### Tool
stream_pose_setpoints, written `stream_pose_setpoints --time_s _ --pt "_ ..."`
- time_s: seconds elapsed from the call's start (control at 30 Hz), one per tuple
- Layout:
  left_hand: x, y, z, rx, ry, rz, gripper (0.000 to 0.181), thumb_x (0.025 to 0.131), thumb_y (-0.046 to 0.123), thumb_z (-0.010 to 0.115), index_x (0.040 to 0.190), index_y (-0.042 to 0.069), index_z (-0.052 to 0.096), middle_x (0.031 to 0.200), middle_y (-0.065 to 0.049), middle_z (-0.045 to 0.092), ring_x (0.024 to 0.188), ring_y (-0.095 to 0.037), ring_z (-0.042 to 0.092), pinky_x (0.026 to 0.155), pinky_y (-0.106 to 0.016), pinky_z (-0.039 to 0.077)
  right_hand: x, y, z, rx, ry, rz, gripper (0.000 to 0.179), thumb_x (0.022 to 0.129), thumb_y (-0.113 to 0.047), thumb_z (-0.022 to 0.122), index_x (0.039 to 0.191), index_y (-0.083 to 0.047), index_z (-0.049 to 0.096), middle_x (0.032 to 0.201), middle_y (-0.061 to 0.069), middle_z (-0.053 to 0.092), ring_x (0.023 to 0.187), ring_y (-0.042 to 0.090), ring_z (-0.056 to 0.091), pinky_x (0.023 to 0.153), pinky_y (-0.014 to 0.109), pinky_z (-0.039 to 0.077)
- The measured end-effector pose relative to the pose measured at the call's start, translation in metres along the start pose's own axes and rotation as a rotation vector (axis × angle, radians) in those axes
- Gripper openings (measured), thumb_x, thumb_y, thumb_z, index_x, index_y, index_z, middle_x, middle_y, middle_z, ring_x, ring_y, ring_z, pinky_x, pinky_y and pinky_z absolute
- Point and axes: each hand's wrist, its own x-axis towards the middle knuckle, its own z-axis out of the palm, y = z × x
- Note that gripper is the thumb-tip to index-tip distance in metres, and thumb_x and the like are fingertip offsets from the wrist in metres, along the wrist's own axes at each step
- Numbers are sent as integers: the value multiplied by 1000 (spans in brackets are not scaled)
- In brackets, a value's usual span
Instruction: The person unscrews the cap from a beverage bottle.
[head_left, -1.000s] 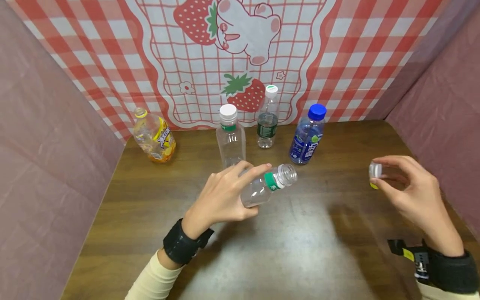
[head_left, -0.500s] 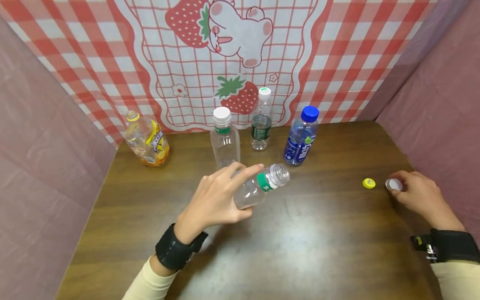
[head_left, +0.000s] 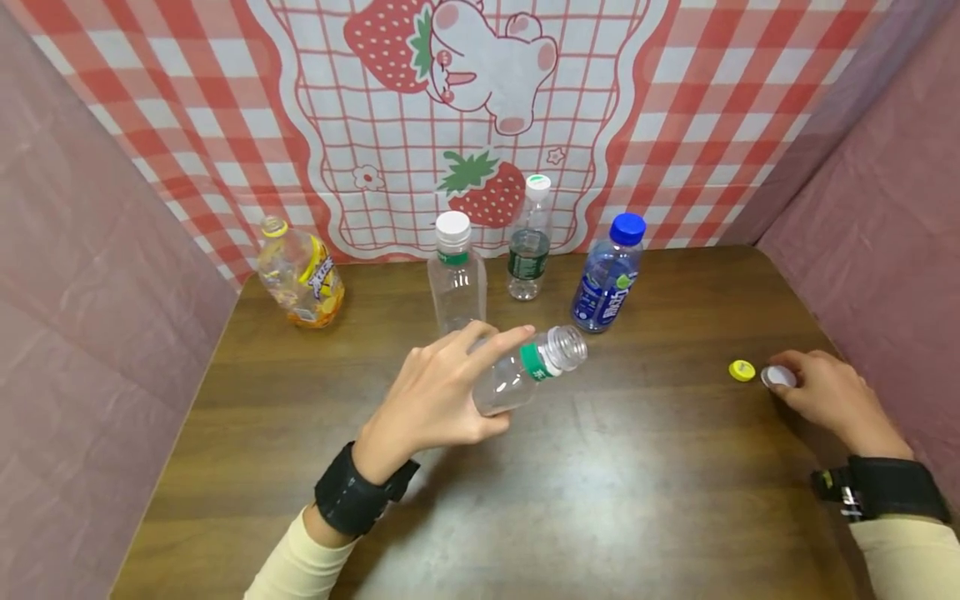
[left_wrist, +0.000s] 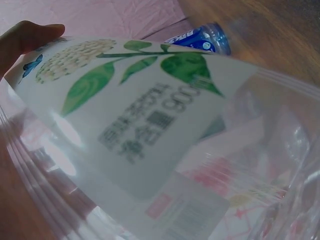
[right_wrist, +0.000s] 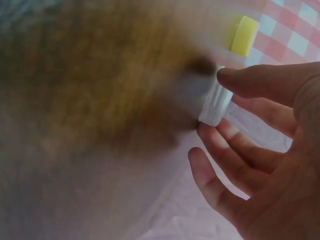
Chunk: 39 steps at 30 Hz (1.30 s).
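Observation:
My left hand (head_left: 442,396) grips a clear plastic bottle (head_left: 504,385) with a green neck band, tilted so that its uncapped mouth points right. In the left wrist view this bottle's printed label (left_wrist: 150,115) fills most of the picture. At the right of the table, my right hand (head_left: 828,398) pinches a white bottle cap (head_left: 778,377) by its edge, low at the tabletop. The right wrist view has the thumb and fingertips on either side of the white cap (right_wrist: 216,102). Just left of it lies a yellow cap (head_left: 742,370).
Along the back stand a yellow-labelled bottle without a cap (head_left: 303,279), a white-capped clear bottle (head_left: 457,287), a smaller green-labelled bottle (head_left: 528,254) and a blue-capped bottle (head_left: 609,279). A checked cloth (head_left: 690,100) hangs behind the wooden table (head_left: 600,500).
My right hand has lowered the white cap to the table beside the yellow cap, which it partly hid before. My left hand keeps its grip on the tilted bottle.

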Motion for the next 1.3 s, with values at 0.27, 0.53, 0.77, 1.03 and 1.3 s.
stream_pose_setpoints --time_s 0.27,0.53,0.77,1.03,1.3 --pt "2 1 2 -2 -5 5 90 59 51 72 142 32 44 105 6 52 71 -8 47 41 -24 35 -5 4 1 3 -2 -5 43 75 -16 73 112 2 62 94 26 61 85 43 55 63 56 40" --pt "1 -1 -1 10 6 -6 90 58 51 73 142 32 44 104 6 52 72 -8 48 42 -24 36 -17 -32 -23 31 123 116 53 73 -16 76 119 4 58 104 30 52 90 47 49 63 60 37" --pt "1 -3 0 3 7 -8 91 59 51 72 143 33 42 105 7 52 73 -7 48 43 -24 36 -6 -114 -33 121 319 -153 37 69 -6 75 105 -5 67 103 13 58 83 31 56 62 49 41" --pt "-1 -4 -9 -28 72 1 92 60 50 74 143 30 41 110 6 52 82 -8 51 48 -26 42 47 -219 -32 267 358 -517 31 66 -2 74 95 -10 68 98 0 59 82 15 59 64 34 48" --pt "-1 -11 -23 -52 162 -25 91 58 47 75 141 28 42 111 4 53 87 -7 54 60 -29 48 65 -285 -40 389 325 -641 26 71 -6 75 95 -9 67 99 -4 59 84 11 58 68 33 50"
